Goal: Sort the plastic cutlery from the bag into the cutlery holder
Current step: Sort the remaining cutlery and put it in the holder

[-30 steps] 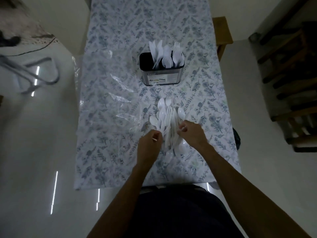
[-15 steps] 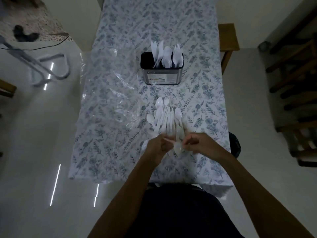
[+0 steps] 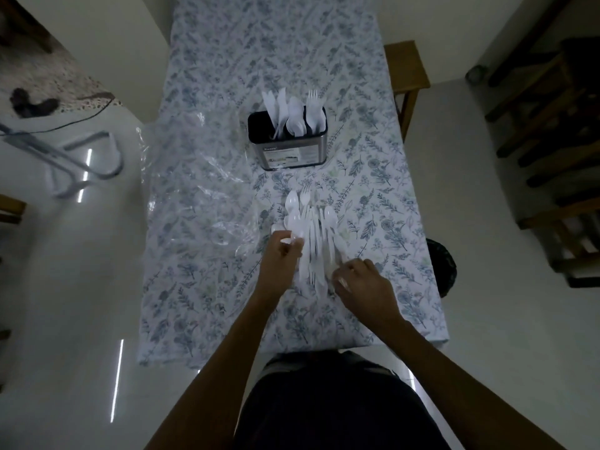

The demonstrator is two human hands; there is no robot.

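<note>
Plastic cutlery (image 3: pixel 313 237) lies heaped near the table's (image 3: pixel 389 196) front edge, mid-width. I see my left hand (image 3: pixel 281 254) at the heap's left, fingers curled, pinching a white piece. My right hand (image 3: pixel 363 284) rests on its near right end, fingers bent; whether they grip anything I cannot tell. Cutlery holder (image 3: pixel 288 141) stands mid-table, part-filled.

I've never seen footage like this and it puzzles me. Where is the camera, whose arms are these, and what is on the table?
The camera sits on a person's head, looking down at their own arms. The left hand pinches a white piece from the pile of plastic cutlery; the right hand seems to grip another, though that is hard to see. Beyond stands the cutlery holder, already holding knives, spoons and forks. A clear plastic bag lies to the left on the floral tablecloth.
</note>
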